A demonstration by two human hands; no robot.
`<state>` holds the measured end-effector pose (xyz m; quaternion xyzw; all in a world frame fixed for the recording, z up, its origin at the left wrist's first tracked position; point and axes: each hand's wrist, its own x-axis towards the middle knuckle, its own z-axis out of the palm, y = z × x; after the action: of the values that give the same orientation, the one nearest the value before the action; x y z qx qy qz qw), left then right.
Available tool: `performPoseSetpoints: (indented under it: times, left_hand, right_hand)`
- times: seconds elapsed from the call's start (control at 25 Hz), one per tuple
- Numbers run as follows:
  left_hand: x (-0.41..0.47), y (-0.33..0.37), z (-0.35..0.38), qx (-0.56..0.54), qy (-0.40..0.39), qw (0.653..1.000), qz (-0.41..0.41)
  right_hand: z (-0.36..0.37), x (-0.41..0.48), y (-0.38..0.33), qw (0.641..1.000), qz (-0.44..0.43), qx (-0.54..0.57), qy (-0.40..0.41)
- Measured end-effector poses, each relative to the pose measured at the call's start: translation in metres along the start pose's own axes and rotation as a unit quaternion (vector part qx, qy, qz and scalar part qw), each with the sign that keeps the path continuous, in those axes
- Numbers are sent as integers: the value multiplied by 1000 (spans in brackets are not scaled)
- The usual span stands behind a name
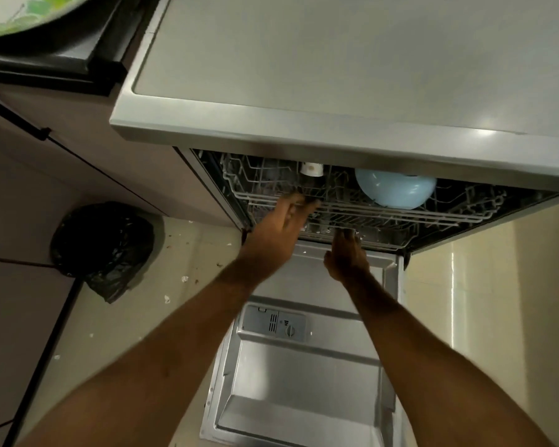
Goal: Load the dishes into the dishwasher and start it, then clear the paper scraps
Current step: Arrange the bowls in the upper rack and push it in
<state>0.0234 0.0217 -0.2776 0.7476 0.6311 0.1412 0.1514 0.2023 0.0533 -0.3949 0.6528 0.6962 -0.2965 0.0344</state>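
Our left hand (pixel 281 221) lies stretched out, fingers fairly straight, their tips on the front rail of the upper rack (pixel 400 213); it holds nothing. Our right hand (pixel 347 258) reaches lower, and its fingertips vanish into the dark at the front of the lower rack (pixel 386 241), so we cannot tell whether they hook the wire or only touch it.

As for progress, we judge that loading is well under way but not finished. A blue bowl (pixel 396 190) sits in the upper rack, with a white cup (pixel 312 169) further left and deeper in. What else the racks hold is too dark to tell. The door (pixel 304 382) hangs fully down, so the machine cannot have been started. A plate (pixel 17 17) with a green pattern rests up on the counter to our left, and it may belong to the load.

Clearing has not begun, by the look of it: paper scraps (pixel 167 299) dot the floor near the black bin bag (pixel 104 250). With both hands at the racks, we take the step in hand to be sliding them or settling their load.
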Motion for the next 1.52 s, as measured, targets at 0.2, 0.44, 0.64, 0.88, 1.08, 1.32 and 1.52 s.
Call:
performPoseSetpoints:
  times: [0.2, 0.44, 0.64, 0.88, 1.08, 1.32, 1.52]
  left_hand:
    - [-49, -36, 96, 40, -113, 991, 54]
    - [-21, -21, 142, -11, -176, 977, -121]
    - [-30, 5, 158, 19, -238, 965, -111]
    - [-94, 26, 171, 54, -323, 938, -109]
    - [-145, 36, 170, 68, -372, 921, -95]
    - [-185, 44, 169, 93, -409, 904, -81]
    - [-204, 46, 168, 108, -430, 894, -69]
  right_hand:
    - [7, 49, 22, 998, 10, -56, -39]
    - [13, 42, 42, 987, -44, -145, -45]
    - [24, -14, 46, 986, -54, -125, -98]
    - [58, -103, 55, 988, -69, -96, -94]
    - [83, -156, 55, 985, -37, -104, -130]
    - [104, -202, 52, 985, -14, -96, -141]
    - [115, -219, 51, 983, -3, -107, -149]
